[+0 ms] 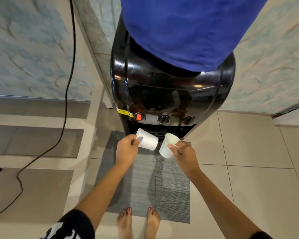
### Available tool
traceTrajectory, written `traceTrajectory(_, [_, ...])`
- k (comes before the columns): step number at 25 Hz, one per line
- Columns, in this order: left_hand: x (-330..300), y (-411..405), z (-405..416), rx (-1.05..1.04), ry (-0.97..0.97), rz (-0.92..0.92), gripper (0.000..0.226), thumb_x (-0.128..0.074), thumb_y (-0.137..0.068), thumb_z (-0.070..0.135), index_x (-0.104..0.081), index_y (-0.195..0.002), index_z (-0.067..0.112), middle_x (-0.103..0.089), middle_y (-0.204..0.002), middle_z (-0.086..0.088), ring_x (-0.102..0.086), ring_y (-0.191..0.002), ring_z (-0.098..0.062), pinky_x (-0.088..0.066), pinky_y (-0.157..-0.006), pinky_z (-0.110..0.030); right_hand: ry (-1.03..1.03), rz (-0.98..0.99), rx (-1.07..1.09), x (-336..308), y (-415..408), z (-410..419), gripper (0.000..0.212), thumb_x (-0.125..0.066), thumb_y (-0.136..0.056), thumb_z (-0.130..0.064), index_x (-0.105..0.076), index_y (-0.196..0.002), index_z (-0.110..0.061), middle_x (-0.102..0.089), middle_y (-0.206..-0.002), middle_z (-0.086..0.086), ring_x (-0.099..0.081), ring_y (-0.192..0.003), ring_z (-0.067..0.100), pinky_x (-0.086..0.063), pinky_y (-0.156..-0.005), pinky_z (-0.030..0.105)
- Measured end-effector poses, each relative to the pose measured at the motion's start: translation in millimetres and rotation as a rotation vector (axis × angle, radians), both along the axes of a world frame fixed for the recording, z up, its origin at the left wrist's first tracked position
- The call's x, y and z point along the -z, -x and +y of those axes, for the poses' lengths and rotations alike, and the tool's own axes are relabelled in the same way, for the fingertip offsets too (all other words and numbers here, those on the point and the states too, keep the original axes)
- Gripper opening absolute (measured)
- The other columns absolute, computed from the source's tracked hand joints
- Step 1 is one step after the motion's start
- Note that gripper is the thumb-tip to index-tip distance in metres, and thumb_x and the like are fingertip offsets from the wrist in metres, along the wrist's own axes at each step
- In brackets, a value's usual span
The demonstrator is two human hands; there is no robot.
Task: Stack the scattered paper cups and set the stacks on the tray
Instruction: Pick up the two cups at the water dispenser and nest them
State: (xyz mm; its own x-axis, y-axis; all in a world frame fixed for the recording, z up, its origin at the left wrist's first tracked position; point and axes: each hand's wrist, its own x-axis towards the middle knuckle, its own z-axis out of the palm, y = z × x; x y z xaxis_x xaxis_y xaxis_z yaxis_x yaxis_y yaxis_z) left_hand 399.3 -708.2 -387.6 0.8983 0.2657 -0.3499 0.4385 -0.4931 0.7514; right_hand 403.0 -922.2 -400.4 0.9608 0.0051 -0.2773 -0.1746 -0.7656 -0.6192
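Observation:
My left hand (127, 149) grips a white paper cup stack (148, 140) by its rim, tipped on its side with the base pointing right; several nested rims show at its mouth. My right hand (185, 155) pinches the rim of a single white paper cup (167, 146), tilted with its mouth up and to the right. The two are close, a small gap between them, in front of the dispenser's drip tray (162, 132). The black grille of that tray is partly hidden behind the cups.
A black water dispenser (171, 87) with three taps stands ahead, a blue-covered bottle (188, 28) on top. A grey mat (145, 178) lies under my bare feet. A black cable (66, 100) trails over the floor at left. Patterned walls flank both sides.

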Motion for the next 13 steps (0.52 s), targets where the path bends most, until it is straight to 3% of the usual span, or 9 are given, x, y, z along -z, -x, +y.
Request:
traceTrajectory(4, [-54,21,9,-0.02,0.129,-0.093,0.02,-0.053,-0.096,0.027,-0.062,-0.084,0.013,-0.059,-0.059,-0.002,-0.056,-0.049,0.002,-0.041,-0.051,-0.016,-0.197,-0.113,0.036,-52,29,4,0.023,-0.071,-0.08,-0.041,-0.058,-0.084,-0.022,-0.058,-0.088,-0.001,-0.056,-0.077,0.013,-0.038,-0.056,0.008])
traceTrajectory(7, [-102,36,13,-0.008,0.109,-0.224,0.019,-0.049,-0.098,0.028,-0.059,-0.087,0.016,-0.055,-0.056,-0.002,-0.054,-0.047,0.002,-0.038,-0.048,-0.01,-0.256,-0.263,-0.042,-98,46,10,0.038,-0.077,-0.076,-0.032,-0.047,-0.096,-0.019,-0.049,-0.102,0.0,-0.049,-0.087,0.011,-0.039,-0.063,0.009])
traceTrajectory(9, [-135,42,11,0.02,0.087,-0.313,0.018,-0.047,-0.099,0.028,-0.058,-0.09,0.018,-0.053,-0.056,0.001,-0.052,-0.049,0.0,-0.038,-0.047,-0.011,-0.307,-0.22,-0.058,-129,50,16,0.056,-0.076,-0.074,-0.035,-0.035,-0.112,-0.028,-0.041,-0.11,-0.005,-0.047,-0.095,0.01,-0.043,-0.068,0.012])
traceTrajectory(13, [-202,48,8,0.069,0.065,-0.513,0.023,-0.044,-0.099,0.026,-0.057,-0.09,0.01,-0.054,-0.061,0.001,-0.052,-0.054,-0.007,-0.039,-0.046,-0.017,-0.22,-0.221,-0.106,-196,49,20,0.08,-0.075,-0.069,-0.037,-0.02,-0.127,-0.044,-0.039,-0.121,-0.01,-0.05,-0.101,0.013,-0.052,-0.08,0.03])
